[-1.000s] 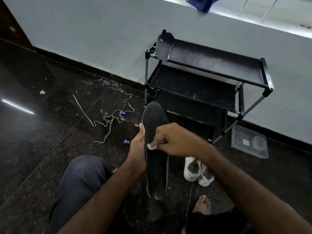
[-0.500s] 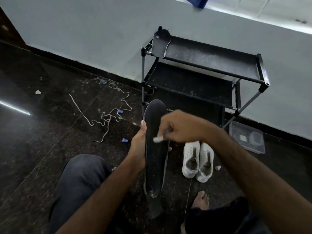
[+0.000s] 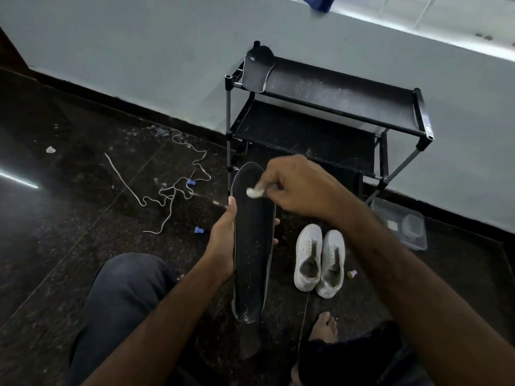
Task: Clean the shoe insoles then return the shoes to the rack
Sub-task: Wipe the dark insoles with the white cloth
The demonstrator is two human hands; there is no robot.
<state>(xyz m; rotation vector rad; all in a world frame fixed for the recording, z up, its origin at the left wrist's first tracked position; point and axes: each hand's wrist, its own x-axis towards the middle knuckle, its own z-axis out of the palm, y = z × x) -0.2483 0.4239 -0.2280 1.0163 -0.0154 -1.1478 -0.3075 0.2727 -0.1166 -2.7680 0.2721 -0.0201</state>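
Mid-task: your left hand [image 3: 223, 240] wraps closed around the dark insole [image 3: 252, 240], held upright near you. Your right hand [image 3: 299, 188] pinches a white wad [image 3: 255, 191] against its far end. Second insole [image 3: 257, 69] lies on the rack [image 3: 362, 107], top shelf, far left. White shoes [image 3: 320, 260] sit empty on the floor, right, not racked. Clear tub [image 3: 401, 224] beyond: contents unclear.

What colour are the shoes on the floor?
White, with greyish insides. The shoes show in the head view, side by side near the rack.
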